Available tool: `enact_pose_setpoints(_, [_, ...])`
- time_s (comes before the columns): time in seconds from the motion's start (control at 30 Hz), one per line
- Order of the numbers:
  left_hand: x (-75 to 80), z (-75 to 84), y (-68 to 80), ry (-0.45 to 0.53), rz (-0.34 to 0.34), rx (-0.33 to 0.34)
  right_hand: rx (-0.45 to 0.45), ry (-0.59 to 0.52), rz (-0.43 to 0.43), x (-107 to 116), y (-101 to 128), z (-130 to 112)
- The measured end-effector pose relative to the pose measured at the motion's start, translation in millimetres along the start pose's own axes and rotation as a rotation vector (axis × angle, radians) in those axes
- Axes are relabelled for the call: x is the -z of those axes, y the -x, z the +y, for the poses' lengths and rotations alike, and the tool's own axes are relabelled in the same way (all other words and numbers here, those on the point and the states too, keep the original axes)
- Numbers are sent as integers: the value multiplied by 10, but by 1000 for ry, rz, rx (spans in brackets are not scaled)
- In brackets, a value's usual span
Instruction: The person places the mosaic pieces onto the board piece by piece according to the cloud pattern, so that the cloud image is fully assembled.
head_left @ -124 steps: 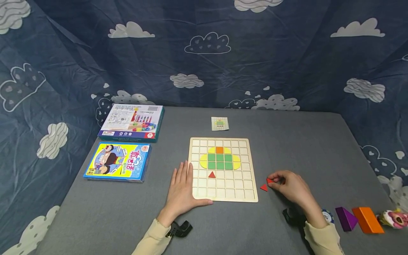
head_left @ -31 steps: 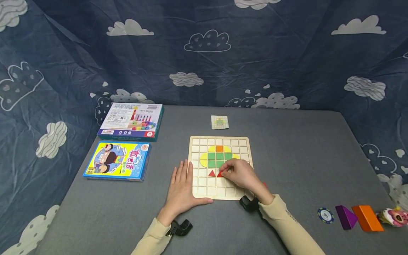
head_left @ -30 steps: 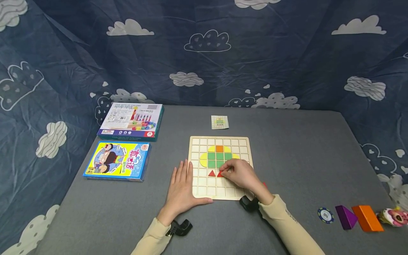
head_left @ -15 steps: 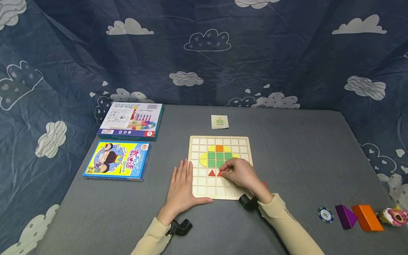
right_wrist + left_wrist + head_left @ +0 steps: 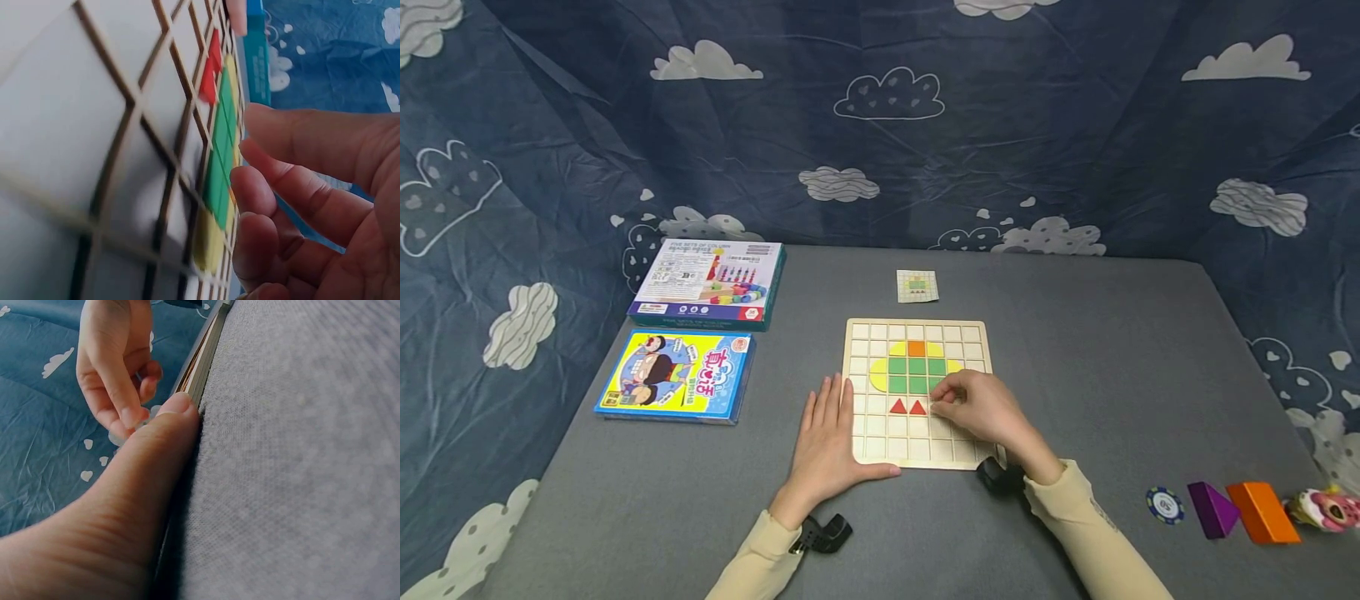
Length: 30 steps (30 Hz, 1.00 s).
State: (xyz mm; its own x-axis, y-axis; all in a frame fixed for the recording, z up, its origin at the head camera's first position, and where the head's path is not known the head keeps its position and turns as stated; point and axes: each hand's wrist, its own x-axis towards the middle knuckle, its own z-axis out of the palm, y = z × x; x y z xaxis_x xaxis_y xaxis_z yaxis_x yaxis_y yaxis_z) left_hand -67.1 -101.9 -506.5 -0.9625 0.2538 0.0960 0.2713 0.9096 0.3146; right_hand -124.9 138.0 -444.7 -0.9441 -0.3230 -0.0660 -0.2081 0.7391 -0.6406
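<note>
My left hand [image 5: 826,454] rests flat at the left edge of a wooden grid board [image 5: 917,322], its thumb along the near edge. Two red triangle tiles [image 5: 917,407] lie side by side in neighbouring squares, below green square tiles [image 5: 917,365]. An orange square tile [image 5: 917,348] and yellow rounded tiles [image 5: 879,375] surround the green ones; the right-hand yellow ones are partly covered. Just right of the triangles hovers my right hand [image 5: 983,408], fingers loosely bent. In the right wrist view, nothing shows between its thumb [image 5: 306,134] and fingers.
A small pattern card [image 5: 917,287] lies behind the board. Two boxes, one white and purple [image 5: 707,279] and one blue and yellow [image 5: 673,375], sit at left. At right are a poker chip [image 5: 1165,505], purple block [image 5: 1213,509], orange block [image 5: 1262,512] and figurine [image 5: 1330,510].
My right hand brought a second red triangle from the table at right onto the board, let go of it and drew slightly right. The left hand has stayed in place.
</note>
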Motion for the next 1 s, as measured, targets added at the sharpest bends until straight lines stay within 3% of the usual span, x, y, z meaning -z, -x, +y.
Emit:
enact_pose_setpoints(0.6, [0, -1, 8, 23, 17, -13, -90, 20, 172, 428, 444, 551])
enact_pose_setpoints(1.0, [2, -4, 8, 20, 3, -3, -129, 39, 101, 447, 601, 713])
